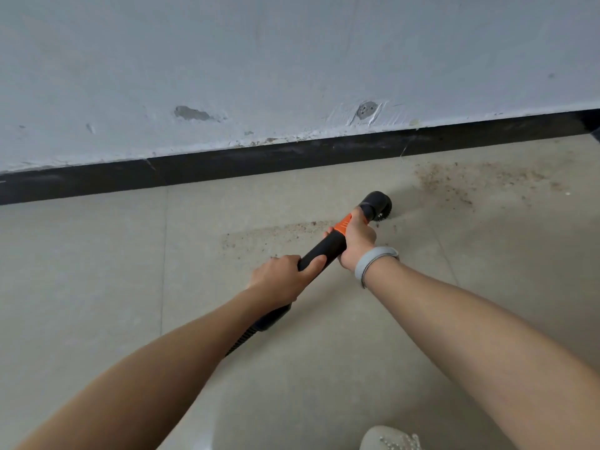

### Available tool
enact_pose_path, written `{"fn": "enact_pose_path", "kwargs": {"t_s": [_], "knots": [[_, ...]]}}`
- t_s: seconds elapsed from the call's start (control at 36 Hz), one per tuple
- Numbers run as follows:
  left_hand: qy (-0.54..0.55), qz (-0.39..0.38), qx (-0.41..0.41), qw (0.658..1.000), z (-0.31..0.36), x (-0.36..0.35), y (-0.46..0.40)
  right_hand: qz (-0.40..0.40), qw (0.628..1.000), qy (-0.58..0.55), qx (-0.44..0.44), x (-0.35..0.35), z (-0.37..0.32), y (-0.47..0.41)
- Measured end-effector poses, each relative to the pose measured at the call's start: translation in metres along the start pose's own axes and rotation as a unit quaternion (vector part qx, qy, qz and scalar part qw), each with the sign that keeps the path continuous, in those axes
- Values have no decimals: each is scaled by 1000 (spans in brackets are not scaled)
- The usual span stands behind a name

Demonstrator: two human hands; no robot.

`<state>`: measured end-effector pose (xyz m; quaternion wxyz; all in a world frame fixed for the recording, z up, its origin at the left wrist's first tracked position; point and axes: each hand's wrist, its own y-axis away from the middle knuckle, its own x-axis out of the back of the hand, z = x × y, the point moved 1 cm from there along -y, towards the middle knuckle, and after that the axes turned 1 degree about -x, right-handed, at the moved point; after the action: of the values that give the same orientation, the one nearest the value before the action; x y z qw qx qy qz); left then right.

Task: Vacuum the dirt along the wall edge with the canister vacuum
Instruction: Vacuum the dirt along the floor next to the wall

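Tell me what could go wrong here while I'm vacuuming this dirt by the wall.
1. The round brush nozzle sits between two dirt areas; a fast sweep could scatter the larger dirt patch instead of lifting it.
2. The thin dirt streak lies partly under the wand, so it may be missed.
3. The black baseboard is close; pushing forward might knock the nozzle against it.

I am not seeing any readable text, label, brand, number or sign anywhere in front of me. The wand (324, 251) I am holding is showing only plain black and orange surfaces, and the band (373, 261) on my wrist is showing no lettering.
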<state>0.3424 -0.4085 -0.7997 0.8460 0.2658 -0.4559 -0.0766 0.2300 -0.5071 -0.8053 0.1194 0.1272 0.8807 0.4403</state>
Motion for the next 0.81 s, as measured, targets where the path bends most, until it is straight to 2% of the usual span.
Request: {"fn": "enact_pose_path", "kwargs": {"t_s": [0.17, 0.39, 0.61, 0.81], "knots": [[14, 28, 33, 999, -68, 16, 48, -45, 999, 24, -7, -42, 53, 52], [98, 99, 86, 986, -160, 10, 128, -108, 988, 113, -8, -98, 132, 117], [169, 105, 122, 972, -226, -23, 200, -100, 984, 141, -46, -101, 221, 156], [179, 108, 141, 968, -250, -45, 229, -79, 980, 173, -54, -96, 262, 167]]}}
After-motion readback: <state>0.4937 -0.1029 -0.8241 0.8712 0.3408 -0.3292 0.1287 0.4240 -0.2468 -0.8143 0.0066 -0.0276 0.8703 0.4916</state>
